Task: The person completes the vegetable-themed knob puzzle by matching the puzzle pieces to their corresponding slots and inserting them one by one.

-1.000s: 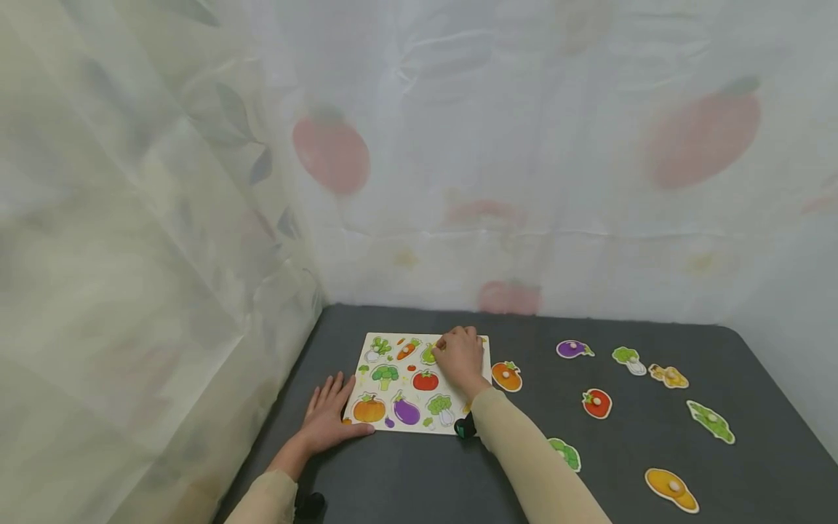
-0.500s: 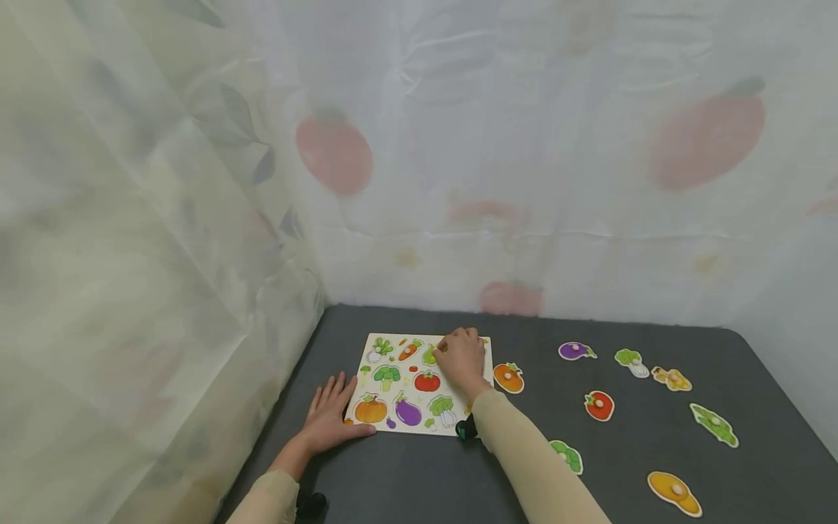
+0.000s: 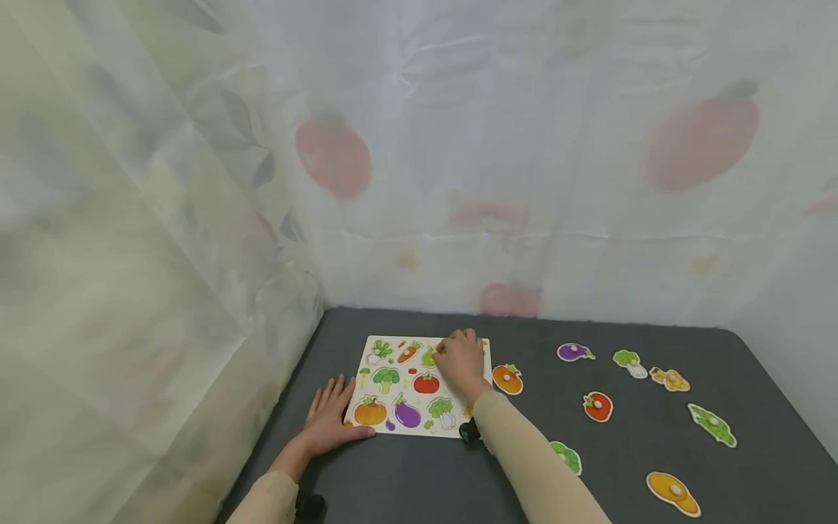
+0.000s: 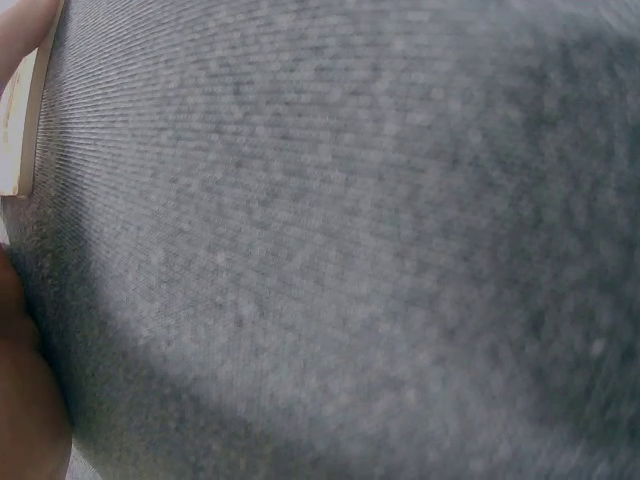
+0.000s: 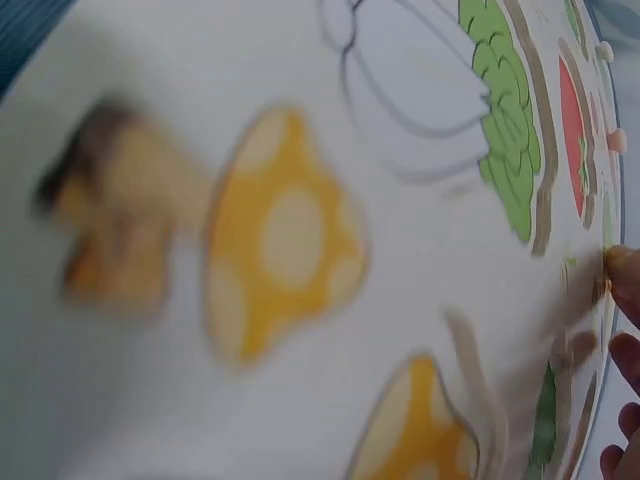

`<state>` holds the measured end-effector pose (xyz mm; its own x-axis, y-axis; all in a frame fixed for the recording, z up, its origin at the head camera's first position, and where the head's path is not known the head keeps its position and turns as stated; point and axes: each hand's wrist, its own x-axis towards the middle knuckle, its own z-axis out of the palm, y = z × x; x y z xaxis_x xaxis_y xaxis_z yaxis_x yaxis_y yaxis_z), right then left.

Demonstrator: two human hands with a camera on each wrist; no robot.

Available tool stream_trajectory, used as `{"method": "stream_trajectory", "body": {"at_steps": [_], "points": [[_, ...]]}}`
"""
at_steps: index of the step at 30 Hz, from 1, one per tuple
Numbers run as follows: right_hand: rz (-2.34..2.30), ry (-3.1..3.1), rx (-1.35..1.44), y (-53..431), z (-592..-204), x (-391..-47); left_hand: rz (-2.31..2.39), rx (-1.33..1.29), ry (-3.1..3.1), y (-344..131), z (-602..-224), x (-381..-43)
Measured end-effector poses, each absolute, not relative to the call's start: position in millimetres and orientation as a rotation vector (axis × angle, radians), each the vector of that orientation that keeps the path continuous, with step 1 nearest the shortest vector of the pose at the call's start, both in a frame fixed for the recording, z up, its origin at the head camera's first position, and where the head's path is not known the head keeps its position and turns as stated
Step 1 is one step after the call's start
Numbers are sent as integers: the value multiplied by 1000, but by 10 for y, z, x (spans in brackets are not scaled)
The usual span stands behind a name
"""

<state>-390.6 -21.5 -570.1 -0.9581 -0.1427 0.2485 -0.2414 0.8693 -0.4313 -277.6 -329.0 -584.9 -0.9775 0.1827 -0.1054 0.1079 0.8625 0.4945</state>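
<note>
A white vegetable puzzle board (image 3: 487, 364) lies flat on the dark table. My left hand (image 3: 327, 416) rests on its left edge and lower left corner, fingers spread and thumb out. My right hand (image 3: 463, 364) is over the board's upper right, its finger and thumb pinched at a green vegetable piece (image 3: 428, 356), partly hidden by the hand. In the right wrist view the curled fingertips (image 5: 622, 275) touch the board's far part; what lies between them is hardly seen. A carrot (image 3: 409, 352) with a knob and a tomato picture (image 3: 426, 383) are close by.
Loose knobbed pieces lie right of the board: an orange pumpkin (image 3: 507, 379), eggplant (image 3: 575, 352), bok choy (image 3: 630, 363), tomato (image 3: 598, 407), pea pod (image 3: 712, 425), yellow gourd-shaped piece (image 3: 673, 494). The right sleeve partly covers a green piece (image 3: 567, 458). Fabric (image 3: 419, 255) hangs behind.
</note>
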Motion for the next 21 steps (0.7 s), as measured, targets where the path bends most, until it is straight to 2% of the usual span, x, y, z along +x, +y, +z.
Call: {"method": "stream_trajectory", "body": {"at_steps": [5, 12, 21], "points": [[706, -2859, 411, -36, -5571, -3910, 801, 262, 2919, -3288, -5869, -2745], [867, -2767, 417, 400, -5215, -3950, 852, 306, 2951, -3277, -5918, -2738], [905, -2636, 572, 930, -4821, -3824, 864, 322, 2957, -3311, -5951, -2740]]}}
